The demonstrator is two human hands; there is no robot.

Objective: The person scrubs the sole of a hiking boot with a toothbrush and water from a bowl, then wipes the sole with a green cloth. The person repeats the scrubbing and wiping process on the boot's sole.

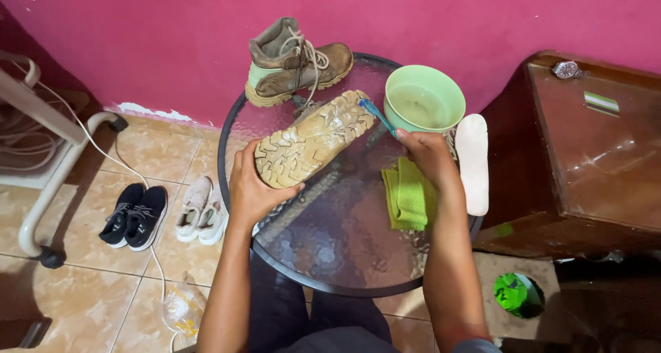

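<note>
Head view: the left hand (253,188) grips the heel of the upturned boot (313,140), whose length runs toward the toothbrush (377,116) pinched in the right hand (427,155).

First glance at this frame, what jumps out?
The boot turned sole-up at the centre of the round glass table, gripped at the heel by the left hand, while the right hand holds a blue toothbrush to its toe. Behind it stand a matching muddy boot and a green bowl of water, against a pink wall.
</note>
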